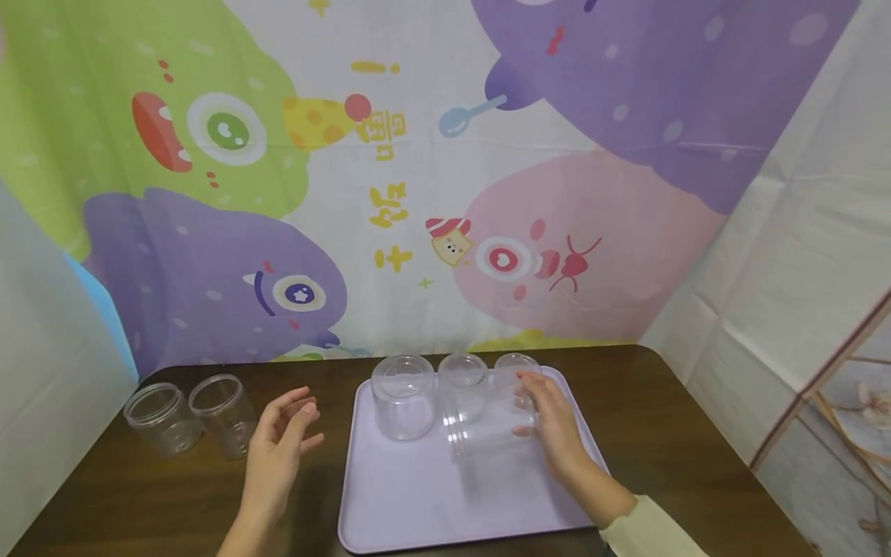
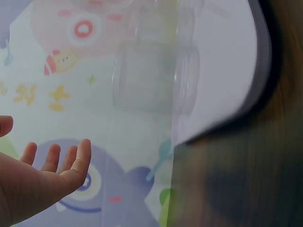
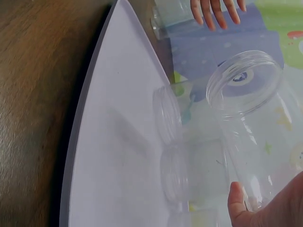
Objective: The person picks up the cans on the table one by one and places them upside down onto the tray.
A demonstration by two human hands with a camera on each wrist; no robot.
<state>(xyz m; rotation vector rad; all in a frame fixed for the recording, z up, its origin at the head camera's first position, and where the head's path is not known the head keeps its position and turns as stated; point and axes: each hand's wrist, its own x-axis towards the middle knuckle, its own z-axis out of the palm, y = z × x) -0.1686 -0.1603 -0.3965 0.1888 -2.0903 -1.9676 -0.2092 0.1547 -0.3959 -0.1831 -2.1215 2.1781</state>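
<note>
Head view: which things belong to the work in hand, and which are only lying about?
Likely belong:
right hand, holding a clear screw-top jar
empty left hand
lilac tray
three jars on tray
two jars beside left hand, perhaps

Just surroundings:
cartoon-printed cloth
dark table

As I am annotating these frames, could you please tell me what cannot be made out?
Head view: lower part of the rear right jar, unclear behind the held jar and right hand.
Left wrist view: left hand, thumb mostly cut off by left edge.
Right wrist view: that hand's palm, cut off by top edge.
</note>
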